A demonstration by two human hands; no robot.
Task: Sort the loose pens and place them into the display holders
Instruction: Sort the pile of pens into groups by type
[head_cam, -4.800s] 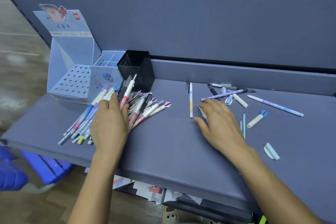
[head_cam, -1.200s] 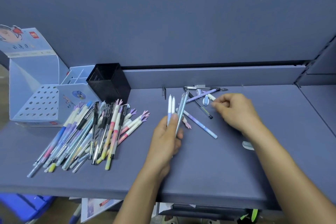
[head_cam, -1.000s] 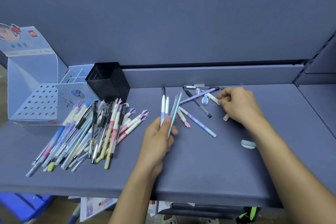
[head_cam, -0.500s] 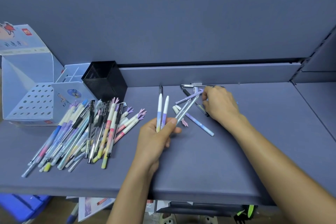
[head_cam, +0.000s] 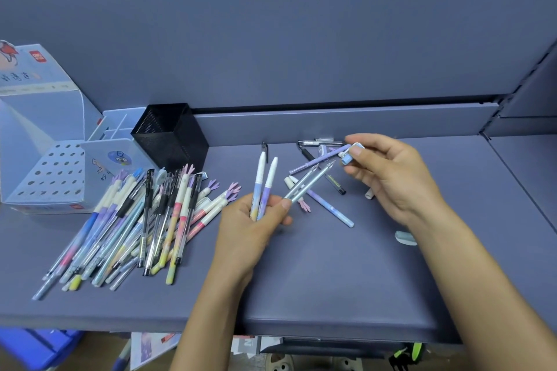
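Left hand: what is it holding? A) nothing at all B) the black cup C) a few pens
C: the left hand grips a few pens fanned out between thumb and fingers, while the right hand pinches a small blue cap.

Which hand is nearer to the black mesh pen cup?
Left. The left hand is right of the black mesh pen cup, toward the person; the right hand is much farther right.

A black wire-mesh pen cup and printed cardboard display box stand on a matt painted-metal shelf.
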